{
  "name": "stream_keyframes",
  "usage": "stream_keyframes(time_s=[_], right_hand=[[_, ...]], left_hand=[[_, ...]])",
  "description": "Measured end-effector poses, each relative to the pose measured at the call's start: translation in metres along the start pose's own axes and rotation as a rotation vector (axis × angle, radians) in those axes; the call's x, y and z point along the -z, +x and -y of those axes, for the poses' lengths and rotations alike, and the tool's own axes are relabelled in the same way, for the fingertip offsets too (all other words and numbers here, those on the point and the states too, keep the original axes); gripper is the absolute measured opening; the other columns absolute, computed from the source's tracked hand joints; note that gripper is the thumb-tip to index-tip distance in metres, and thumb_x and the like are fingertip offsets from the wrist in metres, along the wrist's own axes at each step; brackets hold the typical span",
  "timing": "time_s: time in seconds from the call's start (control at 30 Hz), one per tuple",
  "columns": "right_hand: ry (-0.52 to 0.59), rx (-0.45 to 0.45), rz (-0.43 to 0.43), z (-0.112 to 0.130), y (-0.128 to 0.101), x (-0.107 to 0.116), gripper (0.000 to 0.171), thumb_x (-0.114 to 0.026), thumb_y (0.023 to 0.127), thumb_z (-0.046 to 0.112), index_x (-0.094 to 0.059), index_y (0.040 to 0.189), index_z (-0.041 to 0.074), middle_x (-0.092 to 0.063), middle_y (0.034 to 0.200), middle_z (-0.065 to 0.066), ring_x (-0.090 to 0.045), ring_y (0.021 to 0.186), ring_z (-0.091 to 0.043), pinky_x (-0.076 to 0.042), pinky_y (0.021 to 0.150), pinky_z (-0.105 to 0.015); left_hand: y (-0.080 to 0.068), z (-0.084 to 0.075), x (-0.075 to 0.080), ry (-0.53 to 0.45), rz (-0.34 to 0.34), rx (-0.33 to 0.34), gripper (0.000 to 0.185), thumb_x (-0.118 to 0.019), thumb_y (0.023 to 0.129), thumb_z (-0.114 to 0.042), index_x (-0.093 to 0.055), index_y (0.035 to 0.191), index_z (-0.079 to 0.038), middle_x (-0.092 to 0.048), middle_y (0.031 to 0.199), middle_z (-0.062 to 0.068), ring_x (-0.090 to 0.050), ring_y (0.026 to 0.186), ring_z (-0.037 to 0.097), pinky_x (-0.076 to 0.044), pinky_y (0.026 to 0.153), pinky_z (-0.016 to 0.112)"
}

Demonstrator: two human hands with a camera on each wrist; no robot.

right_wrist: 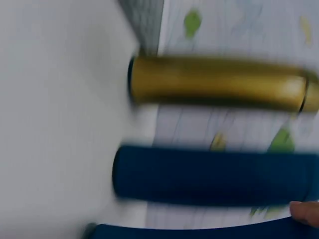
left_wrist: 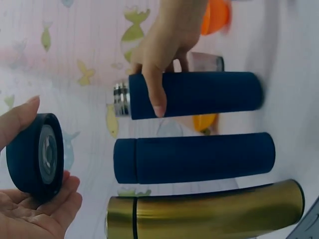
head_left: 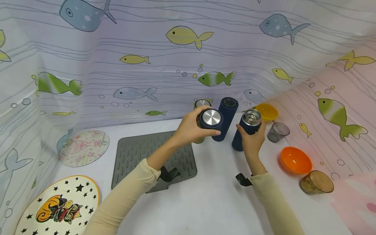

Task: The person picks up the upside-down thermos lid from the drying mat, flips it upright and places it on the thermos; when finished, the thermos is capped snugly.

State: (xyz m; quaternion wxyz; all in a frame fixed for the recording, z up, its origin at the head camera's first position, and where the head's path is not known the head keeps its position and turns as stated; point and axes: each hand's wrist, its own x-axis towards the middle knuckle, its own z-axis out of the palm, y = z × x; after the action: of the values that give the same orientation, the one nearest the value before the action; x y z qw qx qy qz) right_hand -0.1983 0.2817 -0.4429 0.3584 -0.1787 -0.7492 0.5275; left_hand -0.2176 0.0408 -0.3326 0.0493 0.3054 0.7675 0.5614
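Note:
In the head view my left hand [head_left: 188, 128] grips a dark blue thermos lid [head_left: 211, 118] with a silver top. Thumb and fingers span its sides, and the left wrist view shows its hollow underside. My right hand [head_left: 252, 141] holds a dark blue thermos [head_left: 237, 142] near its top; its bare steel mouth [head_left: 251, 117] faces up. Between the hands stands a second blue thermos [head_left: 229, 114], capped. Beside it is a gold thermos [left_wrist: 214, 211], partly hidden behind my left hand in the head view. Lid and uncapped thermos are apart.
A grey ribbed mat [head_left: 138, 156] lies left of the bottles. Along the right are a yellow bowl [head_left: 268, 112], a greyish glass [head_left: 277, 132], an orange bowl [head_left: 296, 160] and an amber glass [head_left: 316, 182]. Two patterned round pieces, one an owl mat [head_left: 73, 192], lie at left.

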Motion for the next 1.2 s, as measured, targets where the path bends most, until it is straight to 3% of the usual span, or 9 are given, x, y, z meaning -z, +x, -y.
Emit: stream_keyframes(time_s=[0.2, 0.37, 0.53, 0.73, 0.97, 1.1, 1.2], right_hand=[[0.068, 0.104, 0.135, 0.029, -0.059, -0.008, 0.074, -0.086, 0.076, 0.01, -0.048, 0.139, 0.003, -0.057, 0.134, -0.016, -0.055, 0.121, -0.031, -0.044, 0.099, -0.054], [0.108, 0.138, 0.224, 0.052, -0.093, -0.014, 0.073, -0.083, 0.076, -0.001, -0.046, 0.139, -0.005, -0.055, 0.133, -0.025, -0.054, 0.122, -0.039, -0.044, 0.098, -0.06], [0.091, 0.15, 0.207, 0.072, -0.107, -0.013, 0.07, -0.081, 0.076, -0.004, -0.046, 0.136, -0.009, -0.055, 0.132, -0.029, -0.054, 0.122, -0.042, -0.045, 0.098, -0.061], [0.082, 0.16, 0.203, 0.07, -0.11, -0.012, 0.065, -0.081, 0.078, -0.002, -0.047, 0.134, -0.008, -0.058, 0.129, -0.028, -0.057, 0.119, -0.045, -0.046, 0.096, -0.065], [0.083, 0.184, 0.205, 0.067, -0.11, -0.014, 0.064, -0.08, 0.077, -0.005, -0.047, 0.132, -0.01, -0.06, 0.125, -0.031, -0.059, 0.115, -0.046, -0.048, 0.093, -0.066], [0.09, 0.199, 0.215, 0.068, -0.109, -0.014, 0.062, -0.075, 0.078, -0.01, -0.047, 0.133, -0.011, -0.059, 0.126, -0.031, -0.059, 0.114, -0.045, -0.049, 0.093, -0.062], [0.091, 0.211, 0.222, 0.068, -0.108, -0.015, 0.058, -0.072, 0.078, -0.014, -0.047, 0.131, -0.012, -0.059, 0.125, -0.031, -0.059, 0.114, -0.045, -0.049, 0.094, -0.061]], left_hand=[[-0.001, -0.002, -0.003, -0.02, 0.013, -0.02, 0.076, -0.088, 0.074, -0.017, -0.051, 0.139, -0.008, -0.063, 0.124, 0.01, -0.066, 0.109, 0.026, -0.055, 0.091, 0.036], [-0.005, -0.001, -0.011, -0.024, 0.054, -0.023, 0.076, -0.088, 0.074, -0.017, -0.05, 0.14, -0.008, -0.065, 0.122, 0.01, -0.066, 0.107, 0.021, -0.056, 0.088, 0.032], [-0.005, 0.004, -0.024, -0.008, 0.066, -0.006, 0.075, -0.088, 0.074, -0.02, -0.051, 0.139, -0.011, -0.066, 0.122, 0.007, -0.065, 0.109, 0.019, -0.055, 0.089, 0.033], [-0.002, 0.012, -0.04, 0.015, 0.057, 0.003, 0.076, -0.089, 0.074, -0.023, -0.052, 0.139, -0.008, -0.066, 0.123, 0.007, -0.064, 0.11, 0.018, -0.054, 0.091, 0.033], [-0.004, 0.024, -0.056, 0.035, -0.027, -0.042, 0.074, -0.088, 0.074, -0.026, -0.053, 0.135, -0.005, -0.068, 0.119, 0.009, -0.067, 0.105, 0.02, -0.056, 0.084, 0.028], [-0.01, 0.03, -0.067, 0.026, -0.144, -0.066, 0.069, -0.088, 0.075, -0.023, -0.053, 0.13, -0.003, -0.066, 0.12, 0.012, -0.067, 0.106, 0.023, -0.057, 0.085, 0.031], [-0.011, 0.033, -0.074, 0.084, -0.234, -0.083, 0.065, -0.087, 0.074, -0.026, -0.05, 0.123, -0.003, -0.061, 0.118, 0.013, -0.065, 0.104, 0.024, -0.057, 0.083, 0.032]])
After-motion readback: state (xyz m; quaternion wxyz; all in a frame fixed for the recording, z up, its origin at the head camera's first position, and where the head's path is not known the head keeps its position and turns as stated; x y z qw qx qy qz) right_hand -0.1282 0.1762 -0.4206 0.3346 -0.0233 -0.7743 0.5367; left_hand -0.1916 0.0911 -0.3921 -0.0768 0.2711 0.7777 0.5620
